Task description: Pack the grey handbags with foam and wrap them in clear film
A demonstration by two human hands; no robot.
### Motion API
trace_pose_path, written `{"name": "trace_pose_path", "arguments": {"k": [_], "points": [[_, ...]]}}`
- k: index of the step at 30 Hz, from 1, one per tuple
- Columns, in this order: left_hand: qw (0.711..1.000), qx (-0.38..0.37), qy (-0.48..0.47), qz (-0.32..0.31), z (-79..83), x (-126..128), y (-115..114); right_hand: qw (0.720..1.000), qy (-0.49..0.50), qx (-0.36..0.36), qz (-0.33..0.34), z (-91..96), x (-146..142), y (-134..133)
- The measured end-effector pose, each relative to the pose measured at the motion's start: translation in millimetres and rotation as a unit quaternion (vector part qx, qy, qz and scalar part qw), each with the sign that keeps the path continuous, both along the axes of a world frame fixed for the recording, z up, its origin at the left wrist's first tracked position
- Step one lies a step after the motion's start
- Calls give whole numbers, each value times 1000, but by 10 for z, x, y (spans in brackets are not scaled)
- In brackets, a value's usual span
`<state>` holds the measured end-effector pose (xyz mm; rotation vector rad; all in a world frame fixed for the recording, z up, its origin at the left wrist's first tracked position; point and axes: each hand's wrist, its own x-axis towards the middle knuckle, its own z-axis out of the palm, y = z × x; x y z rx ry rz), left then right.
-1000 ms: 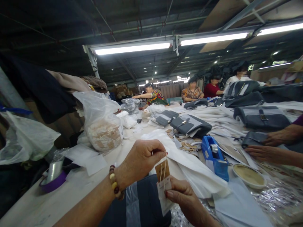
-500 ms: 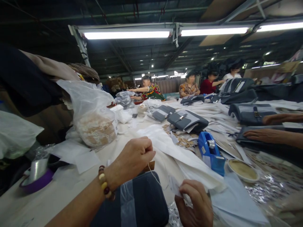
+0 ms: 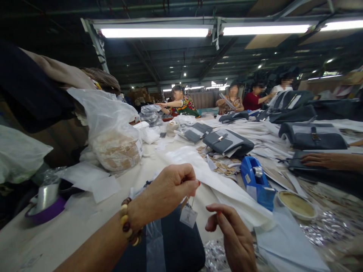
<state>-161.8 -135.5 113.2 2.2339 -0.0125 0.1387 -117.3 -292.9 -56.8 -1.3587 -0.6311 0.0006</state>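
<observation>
Left hand: the worker's left hand (image 3: 174,189), with a beaded bracelet (image 3: 124,223) at the wrist, is closed in a pinch, thumb and fingertips together on a thin string (image 3: 191,202).
Tag: from where I stand, a small white tag (image 3: 188,216) hangs on that string just below the pinch, tilted, in front of the dark bag's upper right corner.
Right hand: the right hand (image 3: 234,232) is partly open with fingers loosely bent, empty, near the tag but apart from it.
Bag: a dark blue-grey bag (image 3: 184,245) lies on the table (image 3: 85,234) below the left hand, a clear plastic strip (image 3: 154,245) running over it.
To the right: a blue tape dispenser (image 3: 253,177) stands beside a shallow dish (image 3: 297,204).
Neighbour: at the right edge, a co-worker's hand (image 3: 317,160) rests flat on another dark bag (image 3: 300,172).
To the left: a cloudy plastic sack (image 3: 106,124) sits beyond a purple tape roll (image 3: 47,213).
Far side: several people work under bright tube lights (image 3: 154,33).
</observation>
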Motion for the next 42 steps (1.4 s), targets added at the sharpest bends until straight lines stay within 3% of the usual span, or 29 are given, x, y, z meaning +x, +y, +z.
{"name": "trace_pose_path", "arguments": {"k": [4, 7, 10, 14, 17, 22, 27, 32, 35, 38, 42], "points": [[999, -14, 21, -48, -31, -15, 2, 998, -14, -40, 38, 229, 319, 134], [998, 17, -10, -67, -41, -19, -6, 986, -54, -78, 140, 414, 470, 175], [997, 18, -20, -70, -50, -29, -6, 967, -42, -93, 234, 520, 489, 128], [998, -15, 7, -67, -64, -51, -7, 952, -9, -84, 293, 525, 420, 57], [997, -2, -9, -73, -71, -60, -13, 955, -31, -88, 283, 477, 374, 95], [996, 6, -36, -76, -65, -81, 6, 967, -112, -102, 204, 363, 368, 221], [993, -1, -92, -74, -33, -127, 66, 944, -203, -188, 179, 200, 369, 180], [988, 33, -106, -108, -116, -130, 159, 928, -101, -250, 255, 98, 400, -12], [983, 73, -91, -140, -230, -111, 176, 946, -61, -240, 207, 192, 426, -104], [972, 144, -103, -152, -400, -111, 138, 959, 30, -175, 222, 348, 365, -82], [961, 215, -144, -98, -734, -172, 118, 924, 143, -48, 351, 343, 191, 138]]}}
